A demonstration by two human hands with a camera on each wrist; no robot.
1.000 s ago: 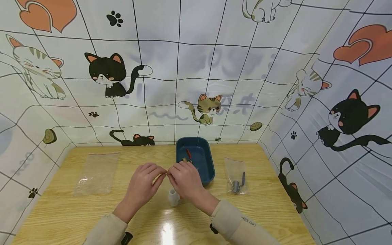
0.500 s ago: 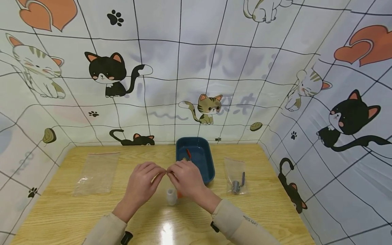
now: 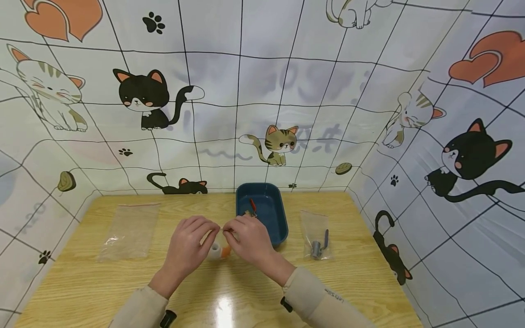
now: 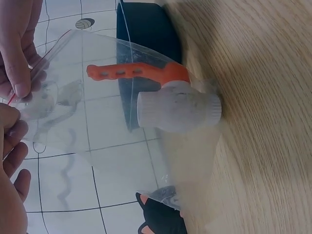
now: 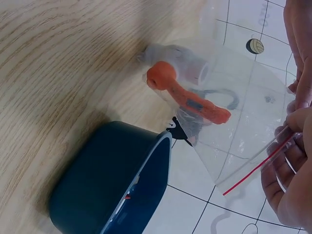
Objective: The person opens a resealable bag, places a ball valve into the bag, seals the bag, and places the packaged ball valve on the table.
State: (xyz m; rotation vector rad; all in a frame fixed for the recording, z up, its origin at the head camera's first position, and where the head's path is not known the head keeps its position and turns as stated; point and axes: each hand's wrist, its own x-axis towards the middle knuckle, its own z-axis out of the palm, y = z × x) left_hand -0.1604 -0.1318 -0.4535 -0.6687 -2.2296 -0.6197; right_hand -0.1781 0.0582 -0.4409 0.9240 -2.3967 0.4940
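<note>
Both hands pinch the top edge of a clear zip bag [image 5: 243,122] with a red seal line, fingertips close together. Inside it lies a white plastic ball valve [image 4: 175,107] with an orange lever handle [image 5: 195,103], at the bag's bottom near the tabletop. My left hand [image 3: 189,243] grips the bag's edge from the left, thumb and forefinger together. My right hand [image 3: 249,239] pinches the same edge from the right. From above, the hands partly cover the valve.
A dark blue bin [image 3: 280,223] with a red-handled valve [image 3: 253,207] in it stands just beyond my right hand. On the right lies a clear bag holding a grey valve [image 3: 316,249]. A flat clear bag [image 3: 130,232] lies at the left. Cat-print sheeting [image 3: 213,123] rises behind the table.
The bagged white valve has swung left and a little away from me, and now shows between the hands with its orange handle. Both hands have barely moved and keep pinching the bag's edge.
</note>
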